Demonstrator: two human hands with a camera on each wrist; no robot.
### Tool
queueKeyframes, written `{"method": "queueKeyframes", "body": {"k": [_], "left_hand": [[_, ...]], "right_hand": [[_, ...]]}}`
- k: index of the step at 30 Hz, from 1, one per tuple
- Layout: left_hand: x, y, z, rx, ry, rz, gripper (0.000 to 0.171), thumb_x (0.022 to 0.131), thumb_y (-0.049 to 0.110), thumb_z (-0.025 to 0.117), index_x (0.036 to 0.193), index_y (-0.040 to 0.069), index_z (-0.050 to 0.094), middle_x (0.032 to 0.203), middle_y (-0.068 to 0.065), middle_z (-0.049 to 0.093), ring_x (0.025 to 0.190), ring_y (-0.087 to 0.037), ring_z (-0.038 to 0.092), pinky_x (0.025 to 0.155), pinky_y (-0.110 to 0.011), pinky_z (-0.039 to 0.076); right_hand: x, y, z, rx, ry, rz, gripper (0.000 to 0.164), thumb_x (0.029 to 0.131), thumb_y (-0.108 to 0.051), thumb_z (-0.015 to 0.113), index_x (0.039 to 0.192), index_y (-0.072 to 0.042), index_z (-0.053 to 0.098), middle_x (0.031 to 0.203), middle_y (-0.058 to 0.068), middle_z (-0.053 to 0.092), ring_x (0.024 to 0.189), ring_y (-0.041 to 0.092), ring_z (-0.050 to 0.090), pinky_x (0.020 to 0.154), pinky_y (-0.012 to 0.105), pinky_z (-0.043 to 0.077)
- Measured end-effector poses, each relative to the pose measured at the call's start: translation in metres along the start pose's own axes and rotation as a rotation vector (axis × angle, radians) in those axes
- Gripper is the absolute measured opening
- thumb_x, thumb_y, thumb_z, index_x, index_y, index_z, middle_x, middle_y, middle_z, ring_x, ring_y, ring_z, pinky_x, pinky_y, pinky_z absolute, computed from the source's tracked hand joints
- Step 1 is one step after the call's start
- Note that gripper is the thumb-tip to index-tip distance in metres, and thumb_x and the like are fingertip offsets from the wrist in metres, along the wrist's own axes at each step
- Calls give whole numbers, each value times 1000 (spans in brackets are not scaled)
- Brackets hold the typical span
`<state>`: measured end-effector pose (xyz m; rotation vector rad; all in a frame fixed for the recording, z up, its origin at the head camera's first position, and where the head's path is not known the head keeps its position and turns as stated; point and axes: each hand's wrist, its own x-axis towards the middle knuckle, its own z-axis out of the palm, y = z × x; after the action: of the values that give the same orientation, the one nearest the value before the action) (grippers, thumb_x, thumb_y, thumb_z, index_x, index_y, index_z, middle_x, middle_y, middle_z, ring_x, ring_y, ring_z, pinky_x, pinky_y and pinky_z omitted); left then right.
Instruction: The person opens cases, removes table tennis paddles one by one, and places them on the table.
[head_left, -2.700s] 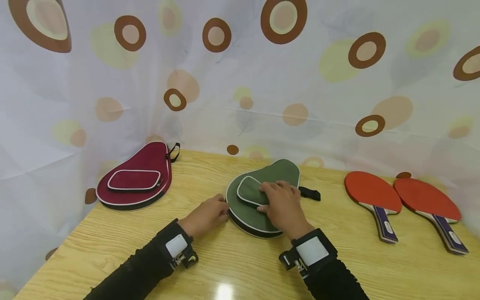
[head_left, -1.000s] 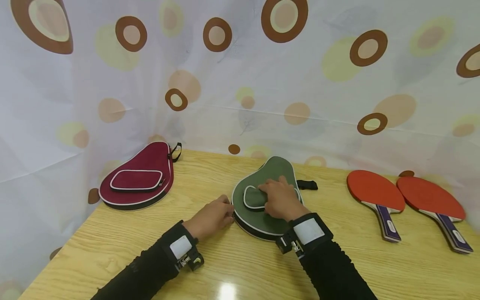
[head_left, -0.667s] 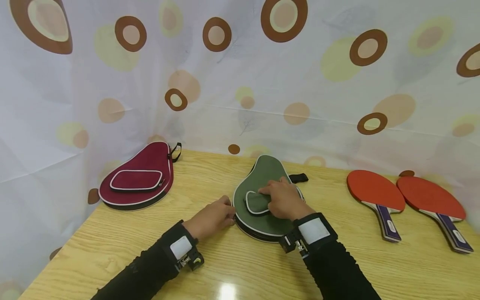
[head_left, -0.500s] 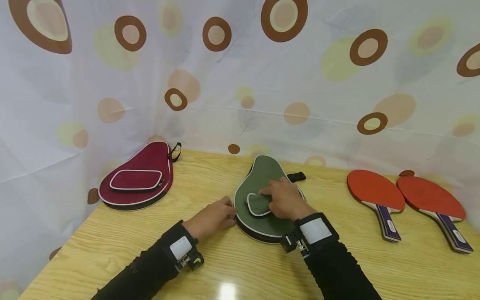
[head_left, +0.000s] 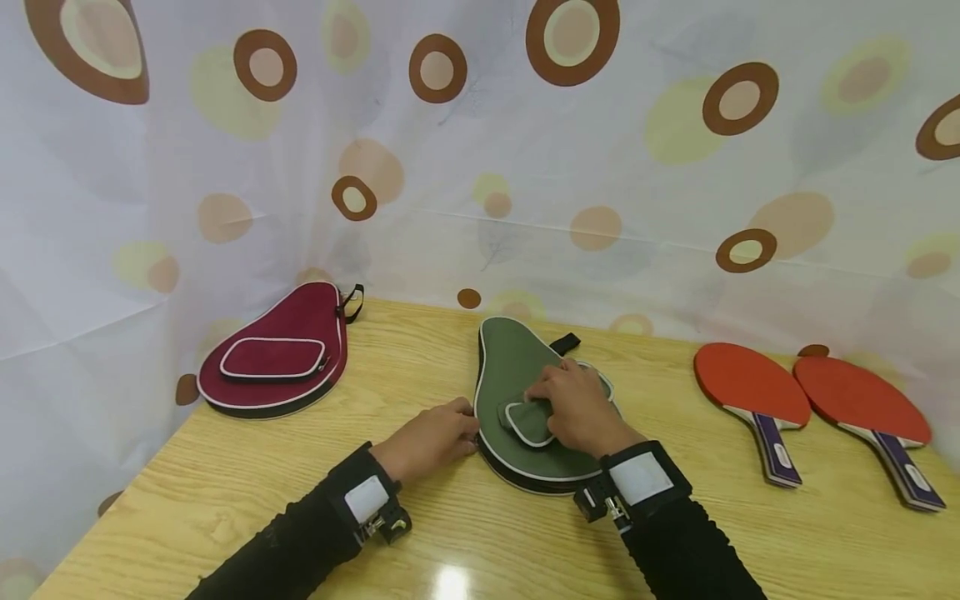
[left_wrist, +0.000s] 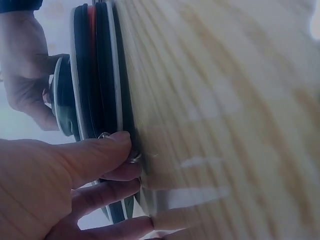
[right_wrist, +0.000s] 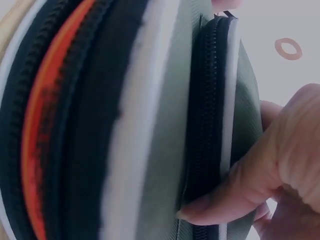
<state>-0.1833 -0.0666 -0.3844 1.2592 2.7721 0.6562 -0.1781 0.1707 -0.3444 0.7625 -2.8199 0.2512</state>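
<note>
A person works the edge of a green bat case lying near the middle of a wooden table, rounded end toward the wearer. The left hand pinches a metal zip pull between thumb and forefinger at the case's near left edge, the other fingers spread loosely beside it. The right hand grips the front pocket, fingers curled round it with the thumb along its near side. Between the parted rows of the main zip shows a strip of orange-red. The step in hand appears to be running that zip round the case; which way, the view cannot settle. The next move seems to call for a firm right hold on the pocket while the left draws the pull along the curved edge without snagging.
</note>
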Motion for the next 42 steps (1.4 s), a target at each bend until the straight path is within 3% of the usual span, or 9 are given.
{"method": "queueKeyframes", "body": {"k": [6, 17, 23, 27, 32, 34, 36, 39, 42], "left_hand": [[1, 2, -2, 14, 3, -2, 4, 96, 7, 68, 97, 5, 71, 106, -8, 59, 89, -18, 61, 78, -30, 52], [2, 5, -5, 14, 2, 26, 5, 95, 7, 67, 91, 4, 69, 102, -9, 60, 86, -19, 61, 75, -30, 52], [2, 6, -6, 15, -7, 9, 5, 96, 6, 67, 93, 3, 70, 101, -9, 60, 85, -18, 60, 75, -29, 52], [3, 6, -5, 28, -3, 20, 5, 95, 5, 68, 90, 4, 69, 98, -8, 60, 84, -18, 60, 74, -30, 51], [3, 6, -3, 33, -6, 20, 5, 93, 3, 69, 89, 3, 69, 96, -8, 59, 82, -18, 59, 73, -29, 51], [4, 7, -3, 35, -5, 19, 4, 93, 3, 69, 89, 2, 70, 95, -9, 59, 81, -19, 60, 73, -29, 51], [5, 8, -4, 41, -1, 20, 4, 93, 3, 69, 89, 1, 70, 95, -9, 60, 81, -19, 61, 72, -29, 51], [6, 8, -4, 54, 0, 16, 3, 93, 3, 69, 92, 1, 72, 95, -9, 60, 81, -19, 61, 72, -29, 51], [6, 8, -5, 61, -8, 8, 4, 93, 3, 69, 95, 1, 72, 96, -9, 60, 81, -19, 61, 73, -30, 51]], "right_hand": [[-2, -1, 7, -11, 63, -41, 40, 70, 22, 68, 88, -13, 63, 93, 6, 61, 90, 30, 51, 75, 52, 38], [-5, 5, 10, 18, 84, -59, 46, 69, 28, 62, 80, -16, 61, 92, 4, 62, 98, 32, 54, 76, 51, 36], [-13, 2, 7, 38, 76, -49, 44, 69, 24, 63, 94, -11, 68, 104, 11, 67, 107, 38, 57, 86, 58, 45], [-22, -5, 2, 94, 52, -33, 49, 73, 22, 55, 112, -5, 70, 120, 17, 66, 119, 42, 56, 101, 61, 41], [-25, -25, -6, 200, 53, 165, 38, 92, 8, 51, 121, -8, 70, 138, 24, 55, 127, 52, 43, 97, 72, 33], [-24, -35, -7, 209, 42, 293, 28, 102, -9, 53, 126, -11, 69, 142, 28, 47, 126, 56, 38, 91, 73, 33], [-23, -44, -6, 185, 7, 396, 33, 106, -28, 53, 132, -13, 67, 144, 32, 40, 123, 59, 35, 88, 74, 36], [-19, -53, -2, 134, -28, 446, 44, 104, -42, 52, 137, -16, 64, 139, 34, 37, 116, 59, 37, 80, 71, 42], [-16, -54, 3, 103, 1, 406, 41, 103, -41, 56, 130, -13, 68, 130, 32, 43, 105, 53, 42, 70, 64, 49]]}}
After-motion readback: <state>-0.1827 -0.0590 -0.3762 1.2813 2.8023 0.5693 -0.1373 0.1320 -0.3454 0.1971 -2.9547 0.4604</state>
